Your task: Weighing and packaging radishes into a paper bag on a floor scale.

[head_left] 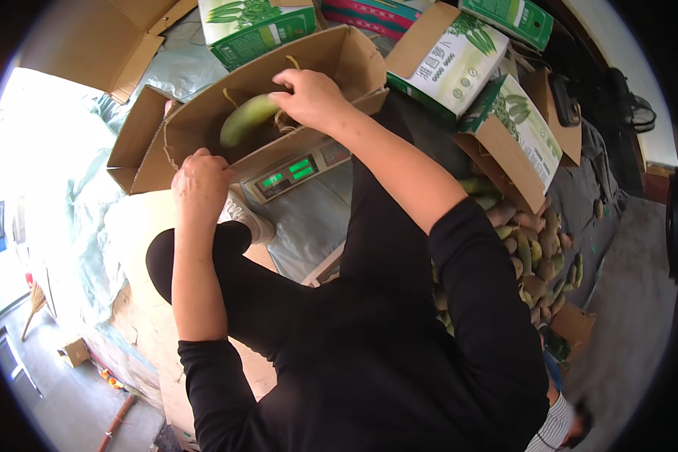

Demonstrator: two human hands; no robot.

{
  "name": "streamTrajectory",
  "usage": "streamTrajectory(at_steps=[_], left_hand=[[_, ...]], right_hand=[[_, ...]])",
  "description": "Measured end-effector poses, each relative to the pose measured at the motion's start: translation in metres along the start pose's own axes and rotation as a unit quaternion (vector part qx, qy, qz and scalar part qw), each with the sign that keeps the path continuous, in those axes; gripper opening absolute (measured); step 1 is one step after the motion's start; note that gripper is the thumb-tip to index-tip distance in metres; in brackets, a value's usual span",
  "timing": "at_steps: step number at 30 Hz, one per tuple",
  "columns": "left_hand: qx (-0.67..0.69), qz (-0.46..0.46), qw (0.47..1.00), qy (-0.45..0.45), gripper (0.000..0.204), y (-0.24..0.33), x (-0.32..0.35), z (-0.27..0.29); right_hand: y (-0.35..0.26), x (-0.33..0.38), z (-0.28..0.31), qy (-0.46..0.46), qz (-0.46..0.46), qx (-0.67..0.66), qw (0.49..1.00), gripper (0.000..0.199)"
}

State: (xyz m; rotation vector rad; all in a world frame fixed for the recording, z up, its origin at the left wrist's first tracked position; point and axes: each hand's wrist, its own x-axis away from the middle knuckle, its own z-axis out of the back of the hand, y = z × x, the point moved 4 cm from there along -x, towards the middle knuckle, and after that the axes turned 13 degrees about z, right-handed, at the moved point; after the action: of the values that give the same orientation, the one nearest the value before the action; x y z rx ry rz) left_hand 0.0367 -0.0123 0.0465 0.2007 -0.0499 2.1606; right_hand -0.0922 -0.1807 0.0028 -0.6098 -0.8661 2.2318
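Observation:
An open brown cardboard box (203, 113) rests on a weighing scale (297, 172) with a lit green display. Inside the box lies a long green vegetable (247, 118). My right hand (310, 98) reaches into the box and closes on the vegetable's end. My left hand (201, 183) grips the box's near wall. My knee in black trousers sits below the left hand, and my shoe (247, 217) rests beside the scale.
Green-and-white printed cartons (452, 60) stand behind and to the right of the box. A heap of green and brownish vegetables (535, 256) lies at the right on a dark cover. Flat cardboard (105, 38) and pale plastic sheeting (90, 196) lie at the left.

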Motion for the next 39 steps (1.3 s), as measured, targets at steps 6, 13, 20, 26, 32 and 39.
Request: streamTrajectory(at_steps=[6, 13, 20, 26, 32, 39], left_hand=[[-0.02, 0.018, 1.0, -0.001, 0.014, -0.015, 0.0, 0.001], [-0.012, 0.014, 1.0, -0.002, 0.019, -0.002, -0.001, 0.004], [0.026, -0.02, 0.999, 0.0, 0.023, -0.002, -0.007, 0.002], [0.048, 0.005, 0.999, -0.005, 0.026, -0.006, -0.01, 0.006], [0.051, 0.004, 0.999, -0.005, 0.027, -0.002, -0.016, -0.001], [0.056, 0.009, 0.998, -0.013, 0.028, -0.002, -0.013, -0.001]], right_hand=[[0.012, 0.026, 0.06, 0.124, 0.174, -0.026, 0.977, 0.029], [0.145, 0.165, 0.147, 0.191, -0.112, -0.032, 0.975, 0.028], [0.218, 0.348, 0.125, 0.024, -0.31, 0.146, 0.939, 0.025], [0.207, 0.429, 0.113, -0.159, -0.45, 0.287, 0.831, 0.029], [0.213, 0.484, 0.141, -0.131, -0.466, 0.385, 0.786, 0.022], [0.225, 0.556, 0.176, 0.118, -0.611, 0.254, 0.741, 0.033]])
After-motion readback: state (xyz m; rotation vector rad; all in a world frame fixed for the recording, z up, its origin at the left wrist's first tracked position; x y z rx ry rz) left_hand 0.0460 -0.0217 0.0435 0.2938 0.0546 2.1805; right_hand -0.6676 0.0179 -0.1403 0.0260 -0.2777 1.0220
